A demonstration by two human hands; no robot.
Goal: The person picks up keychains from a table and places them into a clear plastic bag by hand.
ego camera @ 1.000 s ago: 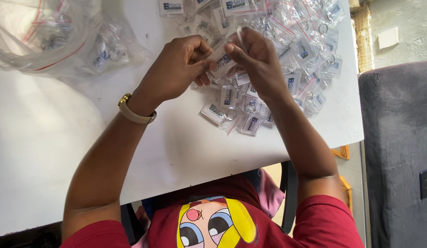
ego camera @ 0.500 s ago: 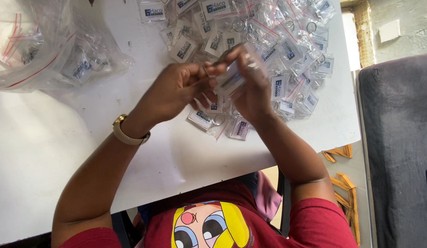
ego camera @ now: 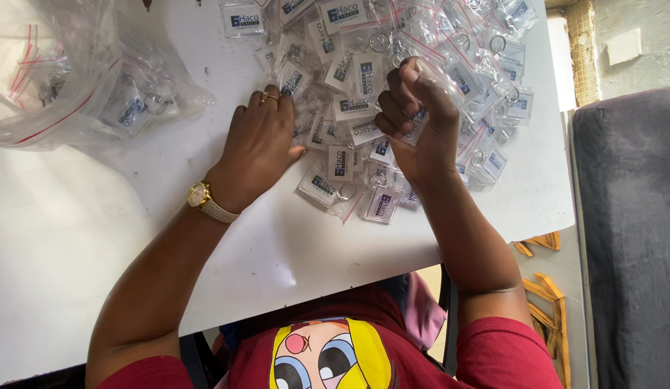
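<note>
A heap of small clear plastic packets (ego camera: 392, 79), each with a keyring tag inside, covers the far middle of the white table (ego camera: 263, 245). My right hand (ego camera: 414, 115) is curled around one clear packet (ego camera: 450, 75), held just above the heap. My left hand (ego camera: 259, 148), with a gold watch at the wrist and a ring on one finger, lies flat on the table with its fingers spread, fingertips touching the left edge of the heap. It grips nothing.
A large clear bag with red stripes (ego camera: 75, 86) holds more packets at the far left. A dark grey chair (ego camera: 630, 238) stands to the right of the table. Wooden pieces (ego camera: 547, 288) lie on the floor below the table's right edge.
My two hands were together working one packet. Now my left hand has let go and dropped flat onto the table, while my right hand keeps the packet.
</note>
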